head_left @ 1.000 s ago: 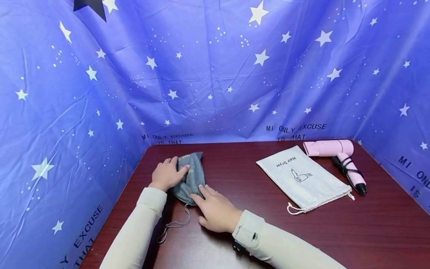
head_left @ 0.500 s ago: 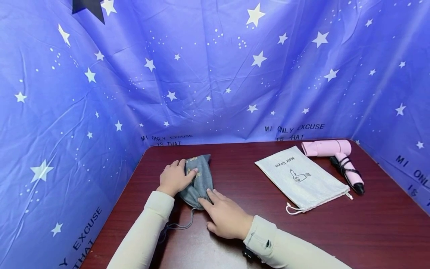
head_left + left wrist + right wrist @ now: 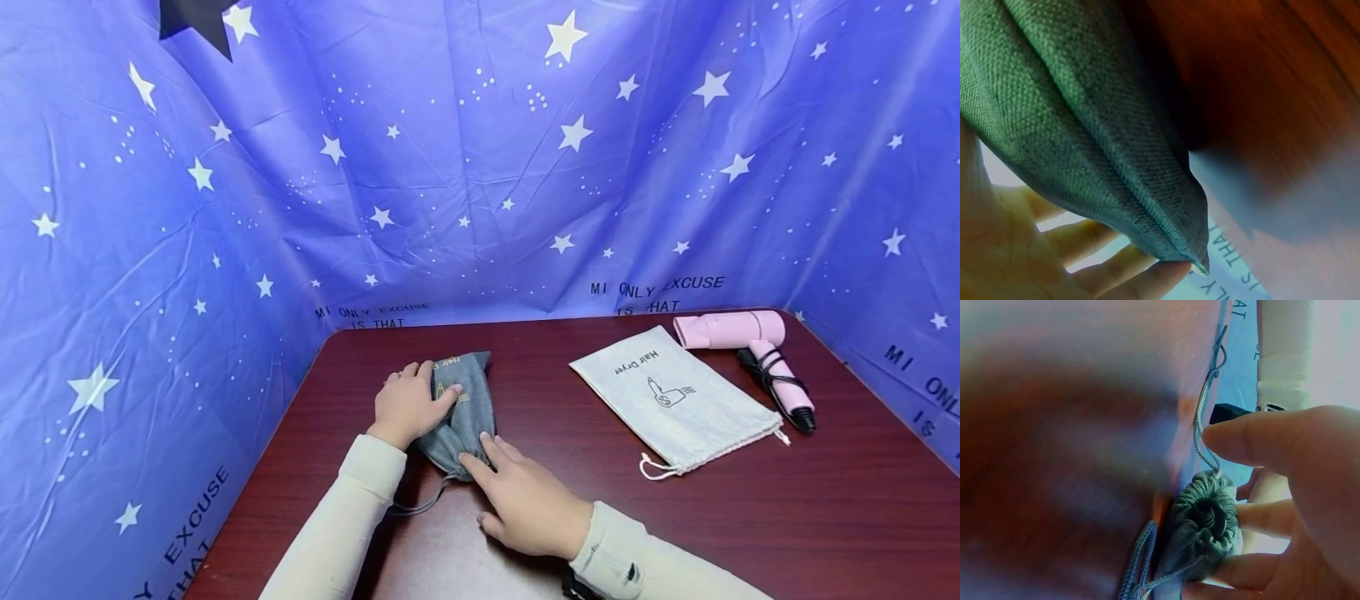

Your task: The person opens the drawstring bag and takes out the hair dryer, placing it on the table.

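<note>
Head view: a grey drawstring bag (image 3: 478, 417) lies on the left half of the table (image 3: 570, 442), its gathered mouth toward the person. The left hand (image 3: 407, 406) — fingers extended — rests along the bag's left side, thumb on top; the right hand (image 3: 534, 505), fingers likewise extended, touches it near the mouth. Well apart rightward: a white pouch (image 3: 675, 408) beside a pink hair dryer (image 3: 738, 331).

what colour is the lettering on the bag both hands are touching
The lettering on the grey bag is golden yellow, clearest in the head view.
</note>
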{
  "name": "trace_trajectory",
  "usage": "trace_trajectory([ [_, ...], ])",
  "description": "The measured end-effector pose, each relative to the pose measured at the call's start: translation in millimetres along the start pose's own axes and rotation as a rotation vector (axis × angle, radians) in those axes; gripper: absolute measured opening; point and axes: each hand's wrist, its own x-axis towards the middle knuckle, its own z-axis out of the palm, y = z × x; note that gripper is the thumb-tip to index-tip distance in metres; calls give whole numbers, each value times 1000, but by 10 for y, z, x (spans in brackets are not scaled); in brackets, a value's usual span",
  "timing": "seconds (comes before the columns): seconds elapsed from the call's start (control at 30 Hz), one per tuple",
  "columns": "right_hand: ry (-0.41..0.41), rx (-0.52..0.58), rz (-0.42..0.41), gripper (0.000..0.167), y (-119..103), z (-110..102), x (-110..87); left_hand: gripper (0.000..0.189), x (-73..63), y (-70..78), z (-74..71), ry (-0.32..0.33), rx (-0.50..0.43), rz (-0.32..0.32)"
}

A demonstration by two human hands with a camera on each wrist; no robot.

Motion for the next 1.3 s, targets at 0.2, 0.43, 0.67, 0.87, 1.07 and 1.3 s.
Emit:
trace_trajectory([
  [0.2, 29, 6, 1, 72, 10, -35, -157, 88, -23, 128, 47, 18, 6, 34],
  [0.43, 55, -41, -15, 71, 11, -70, -395, 86, -114, 334, 85, -10, 10, 71],
  [0.67, 76, -86, -26, 69, 40, -117, -548, 87, -202, 492, 103, 1, 9, 87],
  [0.87, 128, -112, -28, 63, 53, -169, -615, 85, -232, 568, 119, 31, 12, 122],
  [1.07, 276, -112, 39, 50, 87, -150, -526, 83, -240, 581, 106, 56, 20, 128],
  [1.3, 262, -59, 111, 58, 124, -165, -495, 83, -256, 646, 115, 43, 5, 149],
])
